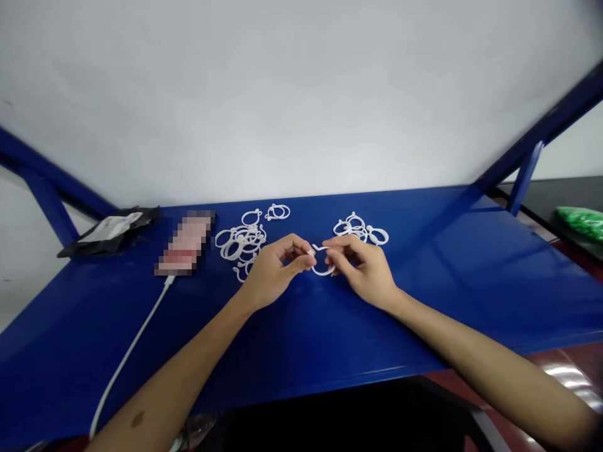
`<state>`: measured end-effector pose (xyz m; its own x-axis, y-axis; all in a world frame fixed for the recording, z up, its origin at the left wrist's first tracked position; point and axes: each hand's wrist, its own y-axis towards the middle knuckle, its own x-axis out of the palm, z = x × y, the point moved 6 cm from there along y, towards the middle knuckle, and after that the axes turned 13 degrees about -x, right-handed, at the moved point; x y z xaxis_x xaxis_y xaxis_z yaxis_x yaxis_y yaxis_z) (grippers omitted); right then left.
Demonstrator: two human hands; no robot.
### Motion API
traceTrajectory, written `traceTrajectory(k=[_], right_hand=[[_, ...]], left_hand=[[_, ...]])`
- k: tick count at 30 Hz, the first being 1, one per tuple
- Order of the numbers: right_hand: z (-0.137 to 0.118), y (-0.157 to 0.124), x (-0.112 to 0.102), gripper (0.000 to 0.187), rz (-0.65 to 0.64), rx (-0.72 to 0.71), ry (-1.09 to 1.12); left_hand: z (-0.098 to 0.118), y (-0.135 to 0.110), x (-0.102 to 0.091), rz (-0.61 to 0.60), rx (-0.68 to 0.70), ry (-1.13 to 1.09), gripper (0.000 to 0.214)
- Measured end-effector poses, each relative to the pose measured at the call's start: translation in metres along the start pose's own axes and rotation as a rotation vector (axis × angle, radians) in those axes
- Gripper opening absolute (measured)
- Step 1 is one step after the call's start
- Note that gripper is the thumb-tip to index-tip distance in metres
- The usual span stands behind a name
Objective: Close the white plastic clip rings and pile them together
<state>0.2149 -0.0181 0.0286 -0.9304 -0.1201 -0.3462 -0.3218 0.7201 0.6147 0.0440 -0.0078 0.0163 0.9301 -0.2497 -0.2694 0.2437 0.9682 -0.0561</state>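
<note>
Between my two hands is a white plastic ring (323, 273) with a gap at its upper left, held a little above the blue table. My left hand (277, 267) pinches the knobbed end of it between thumb and fingers. On the other side, my right hand (360, 267) grips the ring's right part, with the thin bent free end pointing toward the left hand. A heap of similar white rings (240, 242) lies beyond and left of my left hand. Just past my right hand sits a smaller cluster of white rings (352, 225).
A phone with a blurred screen (186, 242) lies on the left, a white cable (134, 345) running from it toward the front edge. Farther left is a black plastic bag (113, 229) with a white label. Blue metal braces (525, 179) flank the blue table (447, 251).
</note>
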Motion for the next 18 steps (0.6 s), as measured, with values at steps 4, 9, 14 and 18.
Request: traceTrajectory(k=[4, 9, 14, 18], right_hand=[[0.007, -0.003, 0.008, 0.015, -0.071, 0.074, 0.095], [0.008, -0.008, 0.013, 0.018, -0.134, 0.125, 0.199], [-0.007, -0.008, 0.010, 0.014, -0.183, 0.005, 0.150], [-0.015, -0.004, 0.009, 0.012, -0.230, -0.106, -0.039]], left_hand=[[-0.004, 0.002, -0.002, 0.040, -0.012, -0.009, 0.025], [-0.003, 0.003, -0.004, 0.073, 0.009, 0.044, 0.027], [0.001, -0.001, -0.001, 0.037, 0.064, 0.084, 0.026], [0.003, 0.001, -0.003, 0.062, 0.082, 0.147, 0.026]])
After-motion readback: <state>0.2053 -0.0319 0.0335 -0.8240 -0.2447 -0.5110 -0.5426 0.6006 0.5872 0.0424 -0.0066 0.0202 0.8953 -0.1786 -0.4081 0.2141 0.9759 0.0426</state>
